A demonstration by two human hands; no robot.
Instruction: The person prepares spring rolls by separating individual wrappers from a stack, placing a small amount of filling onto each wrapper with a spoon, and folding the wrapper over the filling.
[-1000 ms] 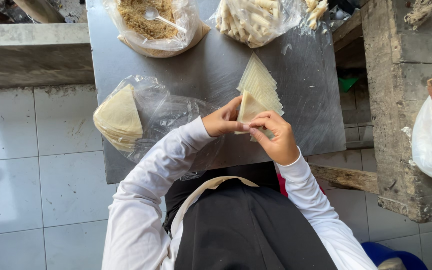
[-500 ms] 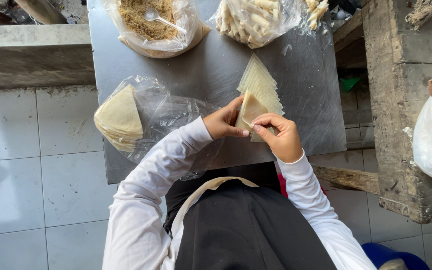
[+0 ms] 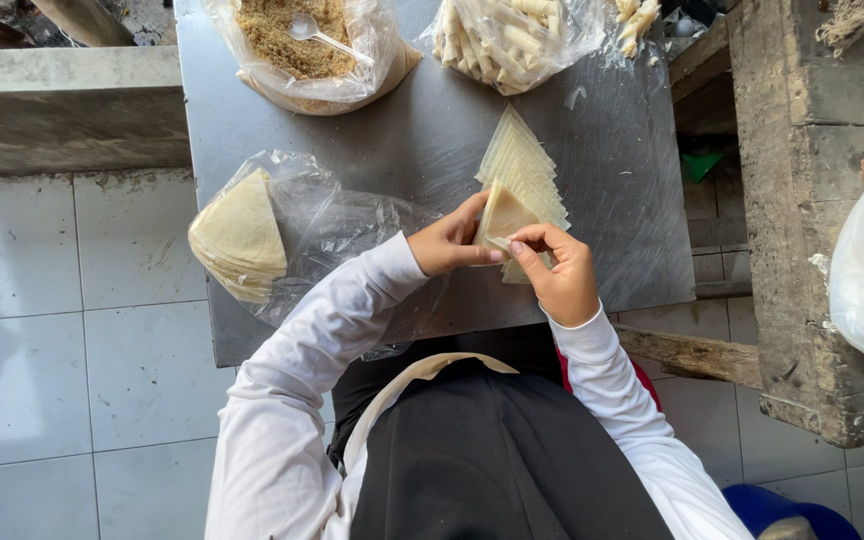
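Both hands meet over a pale triangular pastry wrapper (image 3: pixel 503 215) near the front of the grey metal table (image 3: pixel 402 150). My left hand (image 3: pixel 449 242) pinches its left edge. My right hand (image 3: pixel 557 272) grips its lower right corner with thumb and fingers. The wrapper lies on top of a fanned stack of similar thin wrappers (image 3: pixel 522 165) spread on the table just behind the hands.
A clear plastic bag (image 3: pixel 332 225) with a pile of folded wrappers (image 3: pixel 240 238) lies at the left. A bag of brown crumbly filling (image 3: pixel 297 40) with a spoon (image 3: pixel 317 32) and a bag of rolled pastries (image 3: pixel 507 35) stand at the back. A concrete ledge (image 3: pixel 802 200) is on the right.
The hands have shifted slightly on the top wrapper, lifting and folding it a little; the rest of the table is unchanged.
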